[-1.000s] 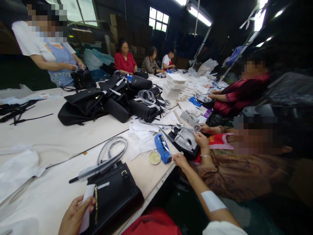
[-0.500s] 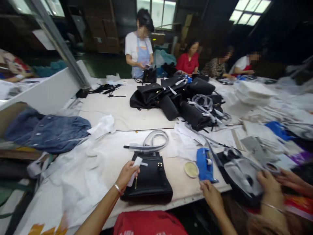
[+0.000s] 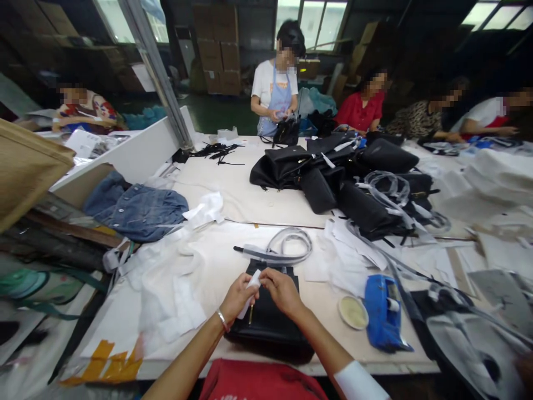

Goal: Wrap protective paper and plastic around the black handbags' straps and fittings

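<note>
On the table lies the black bag; over it, the left hand is closed on a white strip, and the right hand pinches together at the strip's upper end, though what it holds I cannot tell. I judge this needs a flat, steady strip. Farther, orange print on an apron is too small to read.

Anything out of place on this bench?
Crumpled denim garment, left side: looks unrelated to the black bag up front. Ragged orange tape, near-left corner: looks untidy. No spill visible.
</note>
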Action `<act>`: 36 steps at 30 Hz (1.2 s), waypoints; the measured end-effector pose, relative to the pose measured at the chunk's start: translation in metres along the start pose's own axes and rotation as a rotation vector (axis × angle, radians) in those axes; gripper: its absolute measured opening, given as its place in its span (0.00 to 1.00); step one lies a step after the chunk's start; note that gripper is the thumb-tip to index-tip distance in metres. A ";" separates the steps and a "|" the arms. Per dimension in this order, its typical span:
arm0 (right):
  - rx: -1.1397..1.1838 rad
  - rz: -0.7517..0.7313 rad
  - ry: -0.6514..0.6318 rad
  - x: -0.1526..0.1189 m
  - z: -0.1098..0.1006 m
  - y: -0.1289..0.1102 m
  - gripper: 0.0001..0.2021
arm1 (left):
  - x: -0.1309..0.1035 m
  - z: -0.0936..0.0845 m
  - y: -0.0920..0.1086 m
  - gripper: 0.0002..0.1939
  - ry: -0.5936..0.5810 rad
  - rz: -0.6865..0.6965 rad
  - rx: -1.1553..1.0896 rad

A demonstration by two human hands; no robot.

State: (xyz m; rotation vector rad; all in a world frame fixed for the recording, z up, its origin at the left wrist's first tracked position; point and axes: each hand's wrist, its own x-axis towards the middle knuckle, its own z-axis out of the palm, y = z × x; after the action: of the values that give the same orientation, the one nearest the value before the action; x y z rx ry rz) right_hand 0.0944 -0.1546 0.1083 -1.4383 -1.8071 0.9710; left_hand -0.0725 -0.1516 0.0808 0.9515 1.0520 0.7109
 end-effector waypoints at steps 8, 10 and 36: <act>0.167 0.106 -0.020 0.014 0.011 0.018 0.12 | 0.003 -0.009 0.004 0.10 -0.119 -0.097 -0.282; 0.368 0.163 -0.042 0.018 0.017 0.024 0.14 | 0.005 -0.013 0.004 0.09 -0.179 -0.163 -0.383; 0.272 0.207 -0.091 0.035 0.038 0.040 0.10 | -0.007 -0.017 0.000 0.19 -0.077 -0.232 -0.154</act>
State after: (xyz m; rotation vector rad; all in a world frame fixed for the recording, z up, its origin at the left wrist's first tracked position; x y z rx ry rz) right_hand 0.0766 -0.1216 0.0554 -1.4459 -1.5367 1.3506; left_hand -0.0911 -0.1526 0.0808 0.7055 1.0053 0.5497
